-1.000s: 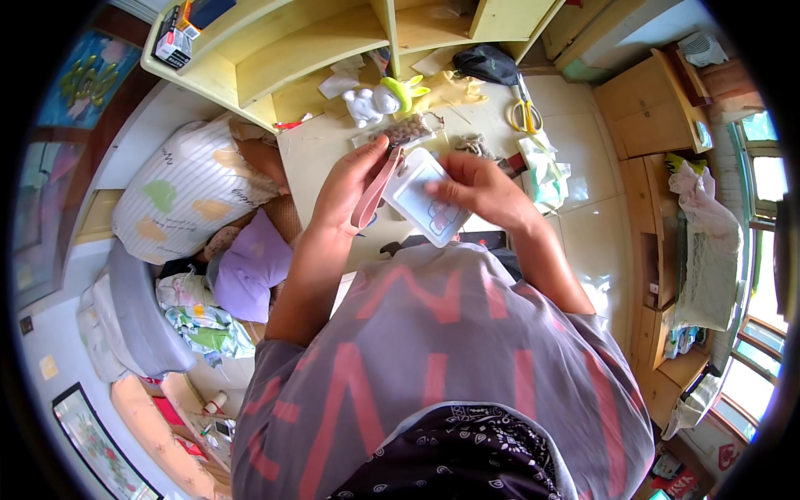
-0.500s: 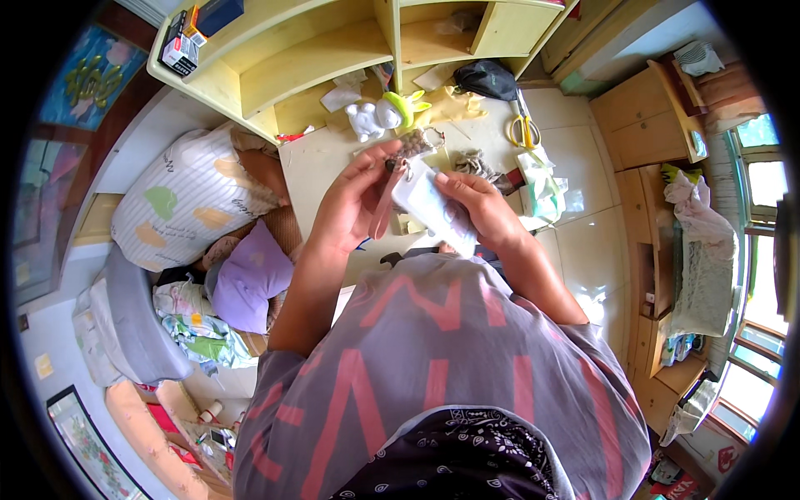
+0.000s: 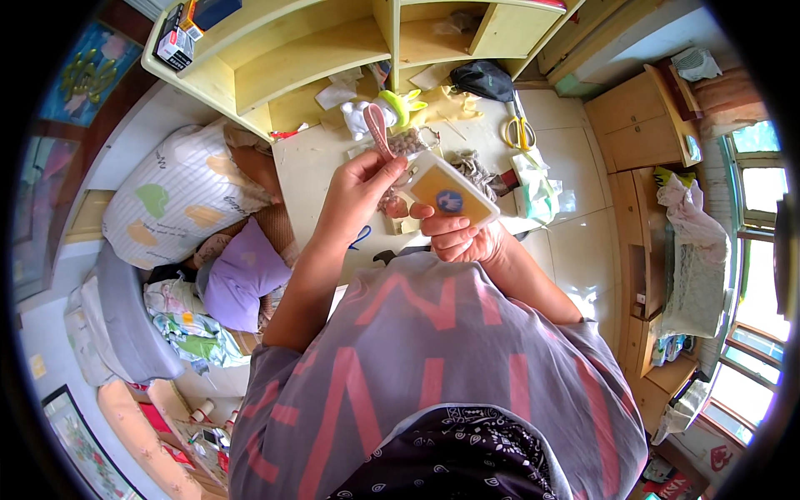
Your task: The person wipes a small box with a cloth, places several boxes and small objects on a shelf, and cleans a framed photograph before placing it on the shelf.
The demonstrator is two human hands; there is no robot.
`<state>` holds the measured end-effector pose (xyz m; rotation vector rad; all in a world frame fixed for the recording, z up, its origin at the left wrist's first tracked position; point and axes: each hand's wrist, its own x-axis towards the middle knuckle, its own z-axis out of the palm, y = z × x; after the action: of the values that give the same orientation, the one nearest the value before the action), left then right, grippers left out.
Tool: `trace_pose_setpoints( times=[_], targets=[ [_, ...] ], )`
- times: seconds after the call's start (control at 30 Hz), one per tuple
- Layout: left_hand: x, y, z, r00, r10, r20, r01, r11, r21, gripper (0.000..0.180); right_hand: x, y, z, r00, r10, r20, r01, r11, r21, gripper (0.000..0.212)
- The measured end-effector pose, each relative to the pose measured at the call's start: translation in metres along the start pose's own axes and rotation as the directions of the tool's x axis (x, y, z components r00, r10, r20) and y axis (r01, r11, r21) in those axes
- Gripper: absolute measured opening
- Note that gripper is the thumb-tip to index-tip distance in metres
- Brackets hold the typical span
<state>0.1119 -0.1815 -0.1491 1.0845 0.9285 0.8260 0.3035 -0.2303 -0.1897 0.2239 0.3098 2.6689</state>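
Between my hands is a white-framed card holder (image 3: 477, 197) with an orange-yellow face and a round blue emblem. From its upper left end a pink wrist strap (image 3: 375, 132) sticks up. My left hand (image 3: 358, 190) is closed, its thumb and fingers pinching the strap end of the holder. My right hand (image 3: 468, 243) grips the holder's lower edge, fingers curled toward me. Just beyond lie brown beads (image 3: 405, 143) in clear wrapping on the white table (image 3: 307, 171). A white figurine with yellow-green ears (image 3: 356, 121) stands behind them.
Yellow-handled scissors (image 3: 517, 133) lie at the table's right, near a black bag (image 3: 483, 81). Closer in are grey cord (image 3: 471, 169) and a green-and-white packet (image 3: 540, 190). A blue loop handle (image 3: 360, 237) shows by my left forearm. Pale shelving (image 3: 308, 71) rises at the back.
The card holder has been turned from its whitish side to its orange side. Its pink strap has swung from hanging down to pointing up. Both hands have changed their hold.
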Motion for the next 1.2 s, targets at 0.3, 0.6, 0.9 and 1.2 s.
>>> trace_pose_setpoints(
  times=[0.3, 0.6, 0.9, 1.2],
  targets=[
    [0.001, 0.010, -0.010, 0.948, 0.294, -0.122, -0.262, 0.938, 0.226, 0.018, 0.001, -0.004, 0.010, 0.998, -0.033, -0.057, 0.033, 0.999, 0.004, 0.053],
    [-0.004, 0.023, -0.011, 0.985, -0.024, -0.169, -0.015, 0.974, -0.225, 0.022, -0.003, -0.011, 0.025, 0.809, -0.484, -0.334, 0.137, 0.707, -0.694, 0.056],
    [-0.014, 0.029, -0.005, 0.978, -0.113, -0.176, 0.072, 0.972, -0.223, 0.025, 0.003, 0.011, 0.052, 0.500, -0.855, -0.138, 0.182, 0.260, -0.948, 0.036],
    [-0.027, 0.033, -0.003, 0.990, 0.057, -0.126, -0.078, 0.983, -0.169, 0.020, 0.000, 0.016, 0.052, 0.529, -0.844, -0.086, 0.134, 0.182, -0.974, 0.033]
  ],
)
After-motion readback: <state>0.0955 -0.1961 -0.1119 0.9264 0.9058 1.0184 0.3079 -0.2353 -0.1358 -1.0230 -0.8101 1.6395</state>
